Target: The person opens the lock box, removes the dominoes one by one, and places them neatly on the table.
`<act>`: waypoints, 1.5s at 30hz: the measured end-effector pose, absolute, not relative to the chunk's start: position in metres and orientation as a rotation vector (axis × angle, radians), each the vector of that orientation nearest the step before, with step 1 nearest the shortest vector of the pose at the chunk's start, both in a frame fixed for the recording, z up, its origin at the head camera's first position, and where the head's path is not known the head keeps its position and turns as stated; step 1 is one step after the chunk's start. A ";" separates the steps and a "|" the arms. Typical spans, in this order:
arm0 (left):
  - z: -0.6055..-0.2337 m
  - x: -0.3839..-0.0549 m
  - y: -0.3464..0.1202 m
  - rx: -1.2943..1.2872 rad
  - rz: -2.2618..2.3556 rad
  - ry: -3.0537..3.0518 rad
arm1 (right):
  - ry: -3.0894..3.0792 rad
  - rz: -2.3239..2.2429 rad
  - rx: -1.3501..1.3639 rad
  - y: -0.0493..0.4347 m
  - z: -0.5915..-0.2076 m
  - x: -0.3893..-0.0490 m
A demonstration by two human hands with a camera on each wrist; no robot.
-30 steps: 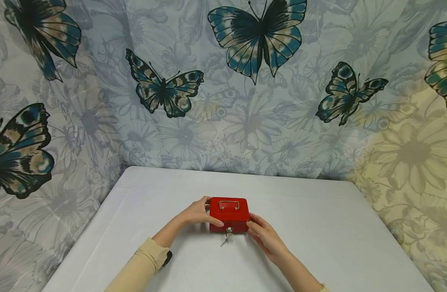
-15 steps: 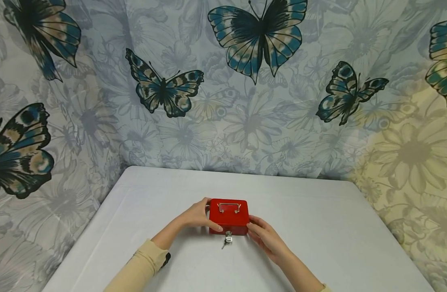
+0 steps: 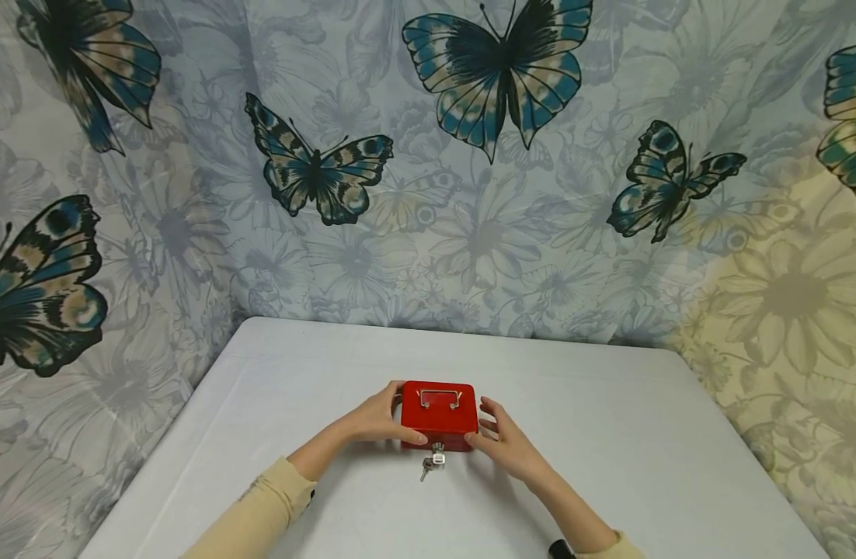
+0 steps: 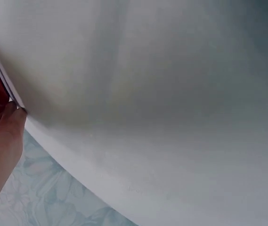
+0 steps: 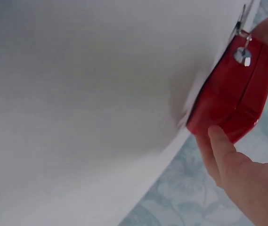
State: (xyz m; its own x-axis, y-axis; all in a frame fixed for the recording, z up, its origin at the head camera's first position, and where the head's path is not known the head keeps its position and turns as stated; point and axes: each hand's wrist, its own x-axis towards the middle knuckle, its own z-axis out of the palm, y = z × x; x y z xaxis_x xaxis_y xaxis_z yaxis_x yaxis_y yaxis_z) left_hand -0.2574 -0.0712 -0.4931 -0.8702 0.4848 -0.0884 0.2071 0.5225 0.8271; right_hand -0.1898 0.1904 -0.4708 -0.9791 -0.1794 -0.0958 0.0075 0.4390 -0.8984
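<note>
A small red cash box [image 3: 438, 407] with a folding wire handle [image 3: 439, 399] on its lid stands on the white table. From its front lock [image 3: 438, 454] hang small keys [image 3: 426, 467]. My left hand [image 3: 375, 415] grips the box's left side, thumb along the front and fingers behind; in the left wrist view part of that hand [image 4: 4, 136] shows beside the red edge. My right hand [image 3: 508, 442] is at the right side, its thumb touching the front right corner and its other fingers loosely spread. The right wrist view shows the right thumb [image 5: 218, 136] against the red box [image 5: 232, 89].
A white cloth covers the table [image 3: 610, 435] all round the box. Behind it and at both sides hangs a floral backdrop [image 3: 484, 256] printed with large butterflies. A black wrist strap [image 3: 559, 550] shows at the right sleeve.
The box has shifted slightly toward me. My right fingers have spread away from its right side while the thumb has come to the front corner. The hanging keys have swung a little.
</note>
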 end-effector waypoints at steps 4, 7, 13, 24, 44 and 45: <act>-0.495 -0.258 -0.076 0.633 1.234 2.480 | 2.577 -1.510 -0.260 0.193 -0.471 -0.198; -0.496 -0.258 -0.079 0.671 1.184 2.493 | 2.611 -1.443 -0.361 0.194 -0.472 -0.205; -0.498 -0.258 -0.080 0.714 1.052 2.541 | 2.677 -1.256 -0.676 0.198 -0.478 -0.221; -0.504 -0.260 -0.077 0.708 0.821 2.717 | 2.694 -1.049 -0.837 0.200 -0.479 -0.234; -0.505 -0.260 -0.078 0.708 0.873 2.719 | 2.805 -0.936 -0.924 0.204 -0.476 -0.242; -0.505 -0.260 -0.078 0.708 0.872 2.722 | 2.808 -0.929 -0.921 0.204 -0.475 -0.243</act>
